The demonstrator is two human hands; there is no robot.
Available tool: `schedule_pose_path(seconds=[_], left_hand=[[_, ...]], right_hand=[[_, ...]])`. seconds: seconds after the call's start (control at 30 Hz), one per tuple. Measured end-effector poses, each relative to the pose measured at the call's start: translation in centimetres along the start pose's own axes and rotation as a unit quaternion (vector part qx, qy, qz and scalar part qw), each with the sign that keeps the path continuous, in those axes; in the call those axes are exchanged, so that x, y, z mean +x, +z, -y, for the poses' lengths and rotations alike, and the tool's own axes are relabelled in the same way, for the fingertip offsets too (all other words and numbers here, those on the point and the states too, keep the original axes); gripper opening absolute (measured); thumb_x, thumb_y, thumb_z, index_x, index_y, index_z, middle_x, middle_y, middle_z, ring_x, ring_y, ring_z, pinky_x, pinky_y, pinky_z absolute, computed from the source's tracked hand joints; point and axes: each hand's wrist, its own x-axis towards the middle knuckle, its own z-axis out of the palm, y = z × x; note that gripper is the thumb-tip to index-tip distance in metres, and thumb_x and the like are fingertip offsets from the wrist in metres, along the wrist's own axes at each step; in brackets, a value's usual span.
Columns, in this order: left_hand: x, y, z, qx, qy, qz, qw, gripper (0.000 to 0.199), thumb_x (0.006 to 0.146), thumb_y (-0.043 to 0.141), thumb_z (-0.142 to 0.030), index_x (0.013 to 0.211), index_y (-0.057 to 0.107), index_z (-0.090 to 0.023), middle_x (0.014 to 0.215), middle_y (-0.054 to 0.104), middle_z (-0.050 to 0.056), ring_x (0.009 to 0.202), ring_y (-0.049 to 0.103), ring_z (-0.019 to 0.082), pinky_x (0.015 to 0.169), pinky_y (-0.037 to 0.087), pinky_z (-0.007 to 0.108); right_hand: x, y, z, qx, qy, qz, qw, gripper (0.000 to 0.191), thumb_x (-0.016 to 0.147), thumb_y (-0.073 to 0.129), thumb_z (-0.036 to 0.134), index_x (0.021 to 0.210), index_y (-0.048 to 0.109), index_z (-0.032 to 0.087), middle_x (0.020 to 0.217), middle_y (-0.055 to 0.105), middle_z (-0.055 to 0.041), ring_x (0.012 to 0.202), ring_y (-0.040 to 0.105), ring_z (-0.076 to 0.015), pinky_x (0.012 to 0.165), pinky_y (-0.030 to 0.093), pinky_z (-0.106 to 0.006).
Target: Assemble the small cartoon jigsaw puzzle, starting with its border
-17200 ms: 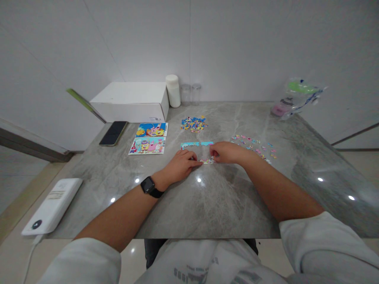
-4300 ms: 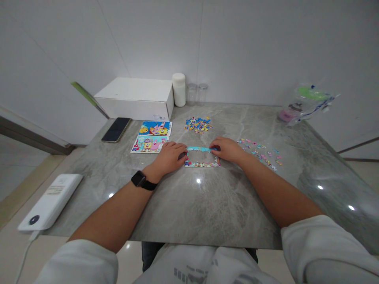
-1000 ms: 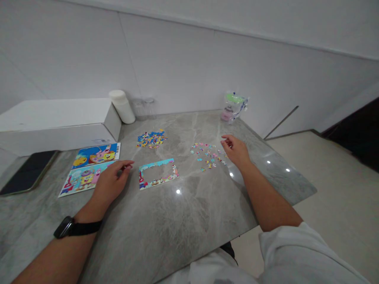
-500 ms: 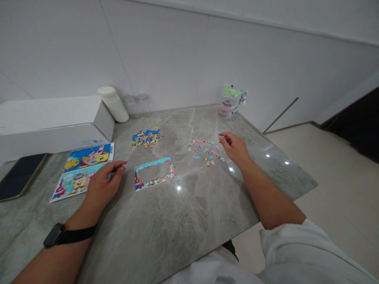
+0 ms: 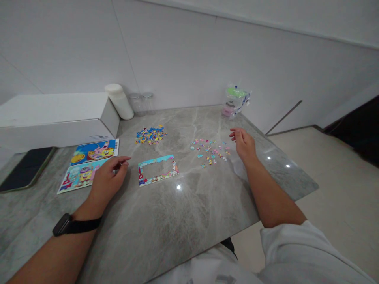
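My left hand (image 5: 110, 176) rests at the lower right edge of a picture sheet (image 5: 79, 173) with cartoon figures, covering part of it. Its fingers are stretched, thumb apart, and nothing shows in them. Right of it lies a jigsaw border (image 5: 142, 170), a joined rectangle of pieces around bare tabletop. My right hand (image 5: 244, 145) is held just right of a loose scatter of jigsaw pieces (image 5: 210, 151), fingers a little bent and apart, holding nothing I can see. Behind the border sits a denser pile of blue and yellow jigsaw pieces (image 5: 151, 135).
A white box (image 5: 53, 118) stands at the back left, beside a white bottle (image 5: 120, 101) and two clear glasses (image 5: 142, 103). A dark phone (image 5: 26, 169) lies at far left. A clear plastic bag (image 5: 235, 101) with green and pink contents stands by the wall.
My right hand has moved right, away from the loose pieces, and its fingers have spread. My left hand keeps its place by the picture sheet. The whole view has shifted slightly.
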Motion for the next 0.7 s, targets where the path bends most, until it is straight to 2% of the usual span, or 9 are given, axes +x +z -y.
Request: schedule_pose_path(seconds=[0.1, 0.2, 0.37, 0.47, 0.6, 0.7], left_hand=[[0.0, 0.0, 0.0, 0.002, -0.012, -0.001, 1.0, 0.04, 0.097, 0.05, -0.049, 0.117, 0.073, -0.023, 0.109, 0.074, 0.006, 0.092, 0.068, 0.022, 0.083, 0.055, 0.035], [0.0, 0.0, -0.1, 0.0, -0.013, -0.003, 1.0, 0.038, 0.096, 0.052, -0.048, 0.116, 0.074, -0.024, 0.104, 0.074, 0.005, 0.086, 0.066, 0.022, 0.081, 0.054, 0.035], [0.0, 0.1, 0.0, -0.004, -0.01, -0.004, 1.0, 0.038, 0.096, 0.053, -0.048, 0.115, 0.074, -0.024, 0.102, 0.073, 0.004, 0.083, 0.064, 0.021, 0.081, 0.053, 0.035], [0.0, 0.1, 0.2, -0.003, -0.004, -0.002, 1.0, 0.038, 0.096, 0.052, -0.049, 0.116, 0.073, -0.025, 0.102, 0.073, 0.004, 0.084, 0.064, 0.022, 0.081, 0.053, 0.036], [-0.1, 0.2, 0.1, -0.008, 0.005, 0.004, 1.0, 0.036, 0.098, 0.051, -0.049, 0.116, 0.072, -0.025, 0.103, 0.073, 0.003, 0.084, 0.064, 0.021, 0.082, 0.053, 0.036], [-0.2, 0.1, -0.1, -0.01, 0.011, 0.001, 1.0, 0.036, 0.098, 0.051, -0.047, 0.116, 0.072, -0.025, 0.102, 0.072, 0.002, 0.084, 0.064, 0.021, 0.082, 0.053, 0.035]], right_hand=[[0.3, -0.7, -0.1, 0.011, 0.006, -0.034, 0.999, 0.059, 0.107, 0.036, 0.065, 0.114, 0.075, 0.021, 0.096, 0.077, -0.0072, 0.078, 0.069, -0.0193, 0.076, 0.055, -0.035], [0.3, -0.6, -0.1, -0.002, 0.005, -0.035, 0.999, 0.058, 0.106, 0.037, 0.064, 0.114, 0.075, 0.02, 0.098, 0.077, -0.0078, 0.078, 0.068, -0.0189, 0.076, 0.055, -0.035], [0.0, 0.0, 0.2, -0.049, -0.025, 0.004, 0.998, 0.055, 0.107, 0.036, 0.058, 0.111, 0.076, 0.02, 0.097, 0.078, -0.008, 0.083, 0.07, -0.0213, 0.085, 0.054, -0.038], [0.0, 0.2, 0.3, -0.081, -0.02, 0.029, 0.996, 0.048, 0.105, 0.043, 0.054, 0.11, 0.077, 0.021, 0.094, 0.078, -0.008, 0.085, 0.07, -0.0234, 0.084, 0.054, -0.038], [0.4, -0.4, -0.4, -0.12, -0.006, 0.041, 0.992, 0.033, 0.095, 0.057, 0.036, 0.116, 0.076, 0.02, 0.1, 0.078, -0.0091, 0.081, 0.067, -0.0221, 0.082, 0.054, -0.037], [1.0, -1.2, -1.7, -0.158, 0.003, 0.061, 0.986, 0.037, 0.089, 0.059, 0.024, 0.122, 0.075, 0.019, 0.103, 0.077, -0.0089, 0.079, 0.066, -0.0203, 0.085, 0.054, -0.037]])
